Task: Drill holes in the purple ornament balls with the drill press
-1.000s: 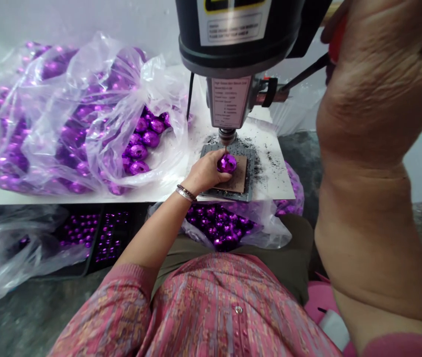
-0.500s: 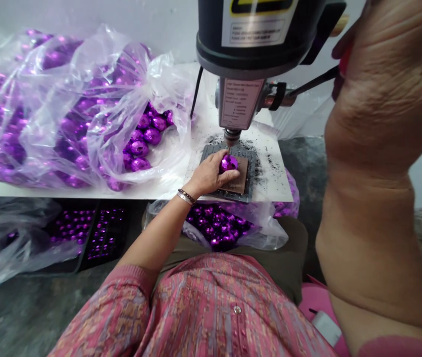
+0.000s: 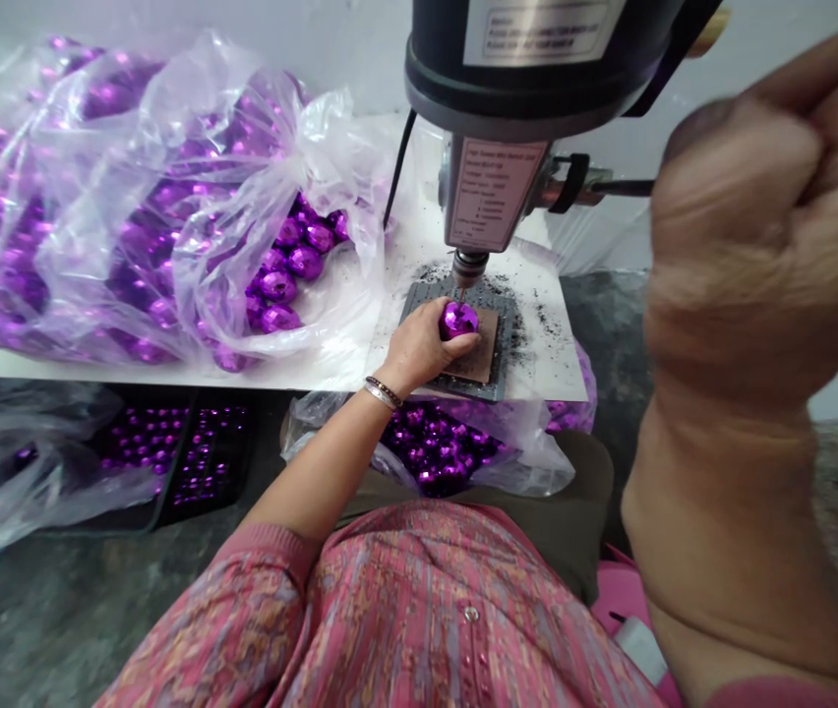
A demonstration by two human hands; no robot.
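My left hand (image 3: pixel 423 344) pinches a shiny purple faceted ball (image 3: pixel 458 320) between thumb and fingers. The ball rests over a brown square block (image 3: pixel 475 352) on the grey base plate (image 3: pixel 502 339) of a bench drill press (image 3: pixel 497 192). Directly above it, the drill bit (image 3: pixel 462 293) points down at the ball's top; whether it has entered cannot be made out. Large and close on the right, my right hand (image 3: pixel 765 216) is closed around the end of the drill press lever (image 3: pixel 622 187), hiding its knob.
A big clear plastic bag (image 3: pixel 131 206) of purple balls lies open on the white table (image 3: pixel 345 369). Dark shavings (image 3: pixel 533 320) surround the base plate. Below the table edge are another bag of purple balls (image 3: pixel 445 447) and a dark crate (image 3: pixel 187 462) holding more.
My right hand has turned on the lever, so its curled fingers now show and the red knob is covered. The ball's dark spot no longer faces me. The view has shifted slightly.
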